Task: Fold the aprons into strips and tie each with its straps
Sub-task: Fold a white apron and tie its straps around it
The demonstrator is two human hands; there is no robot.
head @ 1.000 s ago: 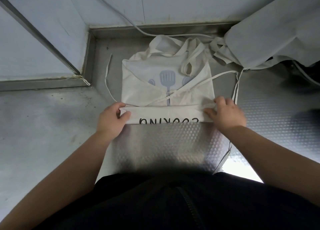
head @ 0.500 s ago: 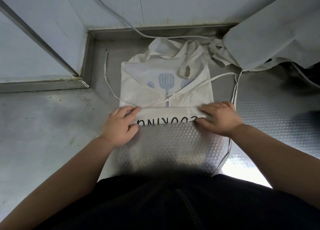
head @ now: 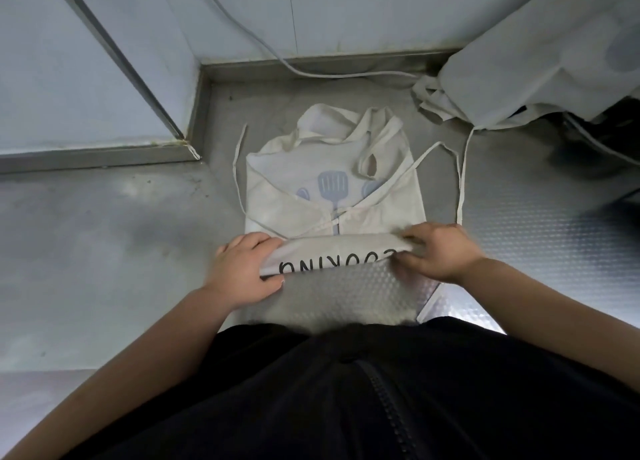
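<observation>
Apron (head: pixel 332 196): a cream piece with a blue spatula print is laid flat on the steel counter (head: pixel 104 252), bib end away from the person, with its sides folded in toward the middle.
Near fold: the hem end, lettered "COOKING", is turned over into a narrow band (head: pixel 332 255) lying across the full width, nearest the person.
Left hand (head: pixel 242 272): clamped on the band's left end, fingers over the top and thumb at the lower edge.
Right hand (head: pixel 440 252): closed on the band's right end; it is slightly blurred, but fingers are seen curled over the cloth.
Straps: the left strap (head: pixel 237 169) trails loose beside the cloth; the right strap (head: pixel 460 182) loops out on the other side. Neither is tied.
Done: sides brought in, first turn made from the hem.
Left: most of the length is judged yet to be folded; tying is not begun.
Further work: a heap of pale cloth (head: pixel 519 61) at the far right, unfolded, is judged to be more aprons.
</observation>
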